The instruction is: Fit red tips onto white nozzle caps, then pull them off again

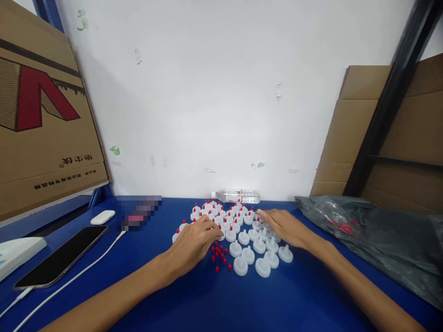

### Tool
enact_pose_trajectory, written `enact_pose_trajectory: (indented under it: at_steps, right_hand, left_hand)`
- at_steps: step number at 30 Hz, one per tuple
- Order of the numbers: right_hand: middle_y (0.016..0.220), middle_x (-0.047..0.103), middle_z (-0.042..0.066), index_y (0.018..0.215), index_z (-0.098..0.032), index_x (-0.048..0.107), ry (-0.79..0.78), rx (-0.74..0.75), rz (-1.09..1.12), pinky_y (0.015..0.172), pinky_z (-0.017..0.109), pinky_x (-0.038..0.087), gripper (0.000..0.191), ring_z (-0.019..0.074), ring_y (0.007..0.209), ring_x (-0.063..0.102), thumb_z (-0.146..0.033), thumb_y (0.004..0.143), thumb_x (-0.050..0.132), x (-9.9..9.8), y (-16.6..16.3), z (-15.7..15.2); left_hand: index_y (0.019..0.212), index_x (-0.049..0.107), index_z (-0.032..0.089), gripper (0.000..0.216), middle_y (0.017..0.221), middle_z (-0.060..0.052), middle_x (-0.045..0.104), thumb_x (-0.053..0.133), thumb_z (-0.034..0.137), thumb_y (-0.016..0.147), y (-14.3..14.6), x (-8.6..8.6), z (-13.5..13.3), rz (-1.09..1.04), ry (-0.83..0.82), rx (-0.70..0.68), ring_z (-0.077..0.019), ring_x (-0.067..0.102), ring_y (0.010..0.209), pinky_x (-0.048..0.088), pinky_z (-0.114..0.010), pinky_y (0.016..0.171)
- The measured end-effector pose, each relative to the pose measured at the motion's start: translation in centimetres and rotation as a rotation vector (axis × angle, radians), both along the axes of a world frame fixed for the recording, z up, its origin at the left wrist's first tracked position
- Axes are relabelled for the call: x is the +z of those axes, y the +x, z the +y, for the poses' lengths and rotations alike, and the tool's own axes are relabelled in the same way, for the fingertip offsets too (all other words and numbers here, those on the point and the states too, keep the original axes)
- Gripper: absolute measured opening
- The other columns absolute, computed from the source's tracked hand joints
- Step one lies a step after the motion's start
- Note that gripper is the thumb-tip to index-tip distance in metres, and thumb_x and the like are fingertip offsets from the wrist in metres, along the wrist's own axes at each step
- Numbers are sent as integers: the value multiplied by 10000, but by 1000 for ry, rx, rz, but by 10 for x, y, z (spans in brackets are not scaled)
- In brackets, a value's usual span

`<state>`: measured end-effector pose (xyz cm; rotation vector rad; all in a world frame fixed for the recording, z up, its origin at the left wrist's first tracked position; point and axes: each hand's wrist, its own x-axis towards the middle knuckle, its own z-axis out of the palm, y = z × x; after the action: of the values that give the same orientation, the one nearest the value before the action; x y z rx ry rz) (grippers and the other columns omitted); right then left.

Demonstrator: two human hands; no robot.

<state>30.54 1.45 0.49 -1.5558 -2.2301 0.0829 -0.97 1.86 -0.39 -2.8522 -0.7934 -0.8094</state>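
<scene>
Dozens of white nozzle caps (235,250) stand on the blue counter (194,299), loose red tips (222,255) nearby; left hand (195,240) narrowed, right hand (285,226) extended at the cluster's right, both grips unclear; light pinch, steadied base advisable.

Blue tabletop (207,299), white nozzle lids (240,266), red caps (222,255), clear bottle (232,196), black phone (62,256), grey plastic (374,260)

white pieces (263,267): smooth plastic | red tips (217,269): plastic | tabletop (214,304): smooth | bottle (231,197): glossy plastic | carton (51,145): matt cardboard
</scene>
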Motion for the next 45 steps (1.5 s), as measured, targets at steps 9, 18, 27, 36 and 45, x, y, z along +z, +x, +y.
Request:
enact_pose_trajectory:
  at_steps: [9, 18, 27, 36, 45]
  right_hand:
    - [1189, 713, 88, 1136, -209, 704, 225, -53, 56, 958, 415, 461, 498, 281, 1109, 643, -484, 1042, 300, 10, -1, -3]
    - [1122, 730, 67, 1095, -222, 715, 358, -37, 50, 916, 421, 480, 398, 261, 1048, 655, -452, 1020, 399, 10, -5, -5]
    - [1101, 733, 82, 1085, -210, 719, 373, -5, 32, 909, 435, 487, 375, 263, 1011, 660, -406, 1021, 405, 8, -8, -5]
    - [1092, 731, 86, 1099, -217, 715, 421, 19, 44, 912, 452, 499, 368, 258, 1015, 661, -408, 1022, 411, 7, -8, -4]
    - [1092, 728, 90, 1104, -207, 709, 414, 26, 38, 917, 453, 490, 362, 257, 1014, 655, -404, 1026, 415, 9, -11, -6]
  left_hand:
    - [1003, 679, 209, 224, 962, -40, 698, 466, 141, 1005, -2, -2, 2, 85, -7, -13, -201, 525, 943, 479, -287, 731]
    - [1035, 665, 215, 217, 1021, -54, 657, 473, 123, 998, -2, -5, 4, 149, 15, -10, -215, 500, 986, 466, -298, 742]
    - [1000, 692, 194, 211, 981, -52, 680, 497, 114, 990, -1, -5, 6, 136, -19, -73, -206, 502, 972, 451, -319, 813]
    - [988, 690, 209, 210, 963, -40, 686, 522, 85, 967, -1, -6, 7, 105, -39, -78, -194, 507, 958, 450, -309, 794]
    - [958, 662, 203, 224, 947, -18, 693, 513, 36, 947, -1, -5, 5, 115, -87, -107, -190, 508, 933, 428, -313, 796]
